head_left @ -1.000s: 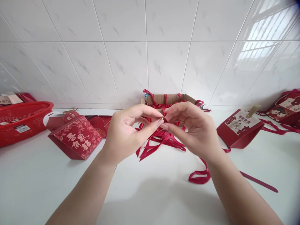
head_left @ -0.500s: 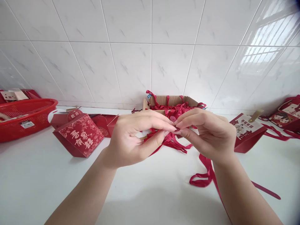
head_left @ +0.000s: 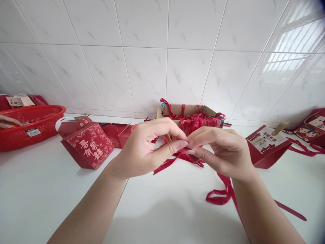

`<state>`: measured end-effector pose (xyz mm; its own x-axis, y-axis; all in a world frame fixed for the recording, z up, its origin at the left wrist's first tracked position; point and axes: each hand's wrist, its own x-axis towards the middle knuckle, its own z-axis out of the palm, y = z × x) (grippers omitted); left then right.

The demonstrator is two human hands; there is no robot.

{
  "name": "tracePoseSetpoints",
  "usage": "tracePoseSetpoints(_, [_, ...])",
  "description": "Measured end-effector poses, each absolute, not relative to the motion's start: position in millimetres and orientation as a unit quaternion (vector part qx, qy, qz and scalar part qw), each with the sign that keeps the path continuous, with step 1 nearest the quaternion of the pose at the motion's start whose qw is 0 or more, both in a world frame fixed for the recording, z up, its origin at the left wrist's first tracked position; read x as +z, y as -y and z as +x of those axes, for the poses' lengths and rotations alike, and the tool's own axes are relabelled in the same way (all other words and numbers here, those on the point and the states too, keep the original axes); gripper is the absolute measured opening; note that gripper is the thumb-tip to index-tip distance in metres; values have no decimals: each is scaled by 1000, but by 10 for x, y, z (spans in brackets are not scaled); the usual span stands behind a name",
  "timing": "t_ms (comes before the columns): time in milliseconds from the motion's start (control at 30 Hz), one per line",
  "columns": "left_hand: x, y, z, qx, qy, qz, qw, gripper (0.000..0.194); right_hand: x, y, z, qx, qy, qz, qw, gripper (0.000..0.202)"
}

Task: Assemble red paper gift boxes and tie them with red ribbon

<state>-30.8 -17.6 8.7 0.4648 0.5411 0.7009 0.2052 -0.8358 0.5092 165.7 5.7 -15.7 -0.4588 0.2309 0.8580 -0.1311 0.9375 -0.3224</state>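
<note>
In front of the cardboard box, my left hand [head_left: 149, 149] and my right hand [head_left: 220, 149] meet fingertip to fingertip above the table. Both pinch a small dark red piece [head_left: 193, 157], mostly covered by the fingers, so its kind does not show. Behind the hands, the open cardboard box [head_left: 204, 110] is heaped with red ribbons [head_left: 196, 121], some draped over its rim. Below and left of the fingertips, a red ribbon end [head_left: 164, 166] trails. Another loose red ribbon [head_left: 219, 197] lies looped by my right forearm.
Folded red gift boxes with lettering stand left [head_left: 88, 145] and right [head_left: 266, 147]. At far left, another person's hand [head_left: 10, 121] reaches into a red plastic basket [head_left: 48, 128]. A dark red strip [head_left: 291, 210] lies right of my forearm. A tiled wall [head_left: 144, 78] closes the back.
My left fingers have curled in and the pinch has shifted slightly left and down. The view has turned a little left, showing more of the other person's hand at the basket.
</note>
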Motion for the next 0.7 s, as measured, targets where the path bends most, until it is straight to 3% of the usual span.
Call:
tracePoseSetpoints(233, [105, 187, -314, 432, -229, 851, 189, 13, -161, -15, 1617, 154, 840, -25, 519, 18])
tracePoseSetpoints(467, [120, 208, -308, 387, -269, 860, 194, 17, -144, 12, 1666, 33, 872, -67, 483, 25])
tracePoseSetpoints(700, [108, 179, -315, 324, -309, 847, 287, 20, -125, 27, 1718, -35, 891, -88, 444, 29])
